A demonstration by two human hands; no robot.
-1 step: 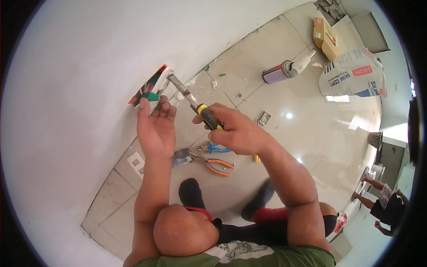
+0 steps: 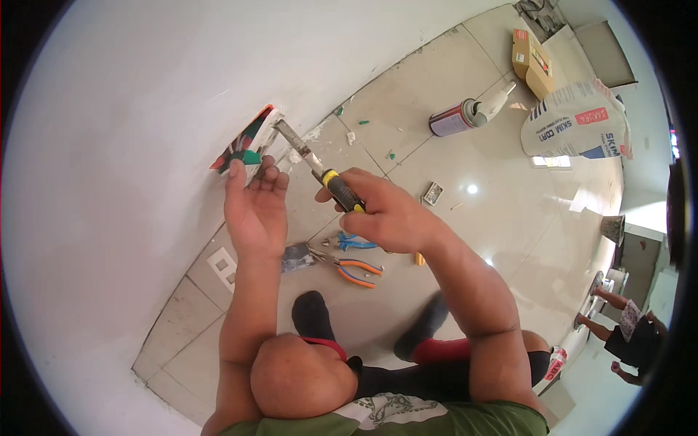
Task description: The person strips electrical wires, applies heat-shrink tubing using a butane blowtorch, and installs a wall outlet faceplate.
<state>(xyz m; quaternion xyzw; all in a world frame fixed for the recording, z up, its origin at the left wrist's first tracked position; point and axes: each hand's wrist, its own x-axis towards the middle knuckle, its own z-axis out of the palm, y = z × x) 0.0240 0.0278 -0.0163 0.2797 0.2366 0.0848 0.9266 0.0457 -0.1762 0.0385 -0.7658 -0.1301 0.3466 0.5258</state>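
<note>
My right hand (image 2: 385,218) is closed round a black-and-yellow utility knife (image 2: 342,189), its metal end at the right edge of a recessed box (image 2: 258,131) low in the white wall, with red, dark and green pieces inside. My left hand (image 2: 254,218) is palm up just below the box, thumb and curled fingers round a green piece (image 2: 247,158) at its lower part. Blue pliers (image 2: 352,243), orange-and-blue pliers (image 2: 356,272) and a small metal box (image 2: 432,192) lie on the tiled floor. A white socket plate (image 2: 222,265) lies by the wall.
A spray can (image 2: 451,123), white bottle (image 2: 493,107), cardboard box (image 2: 531,62) and white sack (image 2: 574,120) are at the upper right. A bucket (image 2: 612,229) stands at right. Another person (image 2: 629,341) is at far right. My socked feet (image 2: 311,312) are below the tools.
</note>
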